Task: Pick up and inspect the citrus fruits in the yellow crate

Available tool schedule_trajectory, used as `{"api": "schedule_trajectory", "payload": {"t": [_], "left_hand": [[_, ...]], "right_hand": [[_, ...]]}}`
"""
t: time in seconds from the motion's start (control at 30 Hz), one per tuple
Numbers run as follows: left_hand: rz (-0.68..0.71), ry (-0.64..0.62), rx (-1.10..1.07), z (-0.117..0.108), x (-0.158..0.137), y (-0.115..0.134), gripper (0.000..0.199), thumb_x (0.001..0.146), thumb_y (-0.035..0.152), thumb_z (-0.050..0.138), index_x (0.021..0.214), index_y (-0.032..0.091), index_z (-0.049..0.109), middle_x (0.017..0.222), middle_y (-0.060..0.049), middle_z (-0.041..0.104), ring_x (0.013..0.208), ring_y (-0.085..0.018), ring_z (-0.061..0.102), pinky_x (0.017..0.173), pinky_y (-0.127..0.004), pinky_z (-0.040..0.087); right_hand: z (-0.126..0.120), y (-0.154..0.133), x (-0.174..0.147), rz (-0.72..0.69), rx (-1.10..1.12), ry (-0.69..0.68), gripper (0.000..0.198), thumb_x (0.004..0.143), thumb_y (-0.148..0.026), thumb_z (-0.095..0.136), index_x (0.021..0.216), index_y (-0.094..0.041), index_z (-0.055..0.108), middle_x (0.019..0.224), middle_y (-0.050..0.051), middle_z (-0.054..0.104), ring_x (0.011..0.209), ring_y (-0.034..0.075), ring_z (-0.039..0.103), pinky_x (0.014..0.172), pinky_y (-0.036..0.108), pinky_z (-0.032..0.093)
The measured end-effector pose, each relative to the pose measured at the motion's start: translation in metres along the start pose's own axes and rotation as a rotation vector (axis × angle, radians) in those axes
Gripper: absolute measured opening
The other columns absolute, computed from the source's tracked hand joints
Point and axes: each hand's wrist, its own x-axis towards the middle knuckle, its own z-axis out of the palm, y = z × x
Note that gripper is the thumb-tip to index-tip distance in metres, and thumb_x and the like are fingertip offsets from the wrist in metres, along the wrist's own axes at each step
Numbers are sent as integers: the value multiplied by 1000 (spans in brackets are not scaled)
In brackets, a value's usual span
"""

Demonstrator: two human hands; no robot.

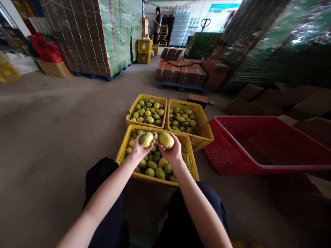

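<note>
My left hand (140,149) is closed round a greenish-yellow lemon (146,139). A paler yellow lemon (166,140) sits in my right hand (173,151), its fingers curled about the fruit. Both hands are side by side above the near yellow crate (191,165), which holds many green and yellow lemons (160,173). Behind it, a second yellow crate (127,117) at the left and a third (207,132) at the right also hold lemons. My hands and forearms hide part of the near crate's contents.
At the right stands a large red basket (219,146). Flattened cardboard (192,75) lies on a blue pallet (181,86) farther back. Tall wrapped box stacks (85,38) rise at the left. In the background a person (157,26) stands near stacked yellow crates (144,51).
</note>
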Motion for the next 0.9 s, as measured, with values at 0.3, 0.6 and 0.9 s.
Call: {"api": "schedule_trajectory", "payload": {"t": [0.3, 0.6, 0.9], "left_hand": [[115, -85, -97, 6, -8, -3, 28, 91, 19, 54, 113, 20, 70, 99, -6, 77, 84, -19, 74, 76, -29, 63], [147, 9, -116, 16, -12, -5, 27, 91, 21, 51, 110, 18, 70, 86, -2, 77, 70, -16, 72, 78, -30, 62], [147, 34, -113, 18, -9, -10, 33, 89, 20, 53, 119, 17, 68, 87, -4, 77, 71, -18, 73, 77, -32, 62]], "right_hand": [[7, 4, -13, -172, 130, -109, 12, 82, -23, 59, 89, -22, 68, 85, 1, 78, 74, 20, 75, 68, 33, 63], [5, 15, -10, -132, 183, -141, 6, 78, -25, 63, 73, -21, 63, 74, 0, 75, 64, 17, 72, 75, 36, 64], [4, 14, -9, -90, 223, -81, 5, 77, -25, 62, 72, -23, 62, 70, -2, 74, 61, 17, 71, 74, 36, 64]]}}
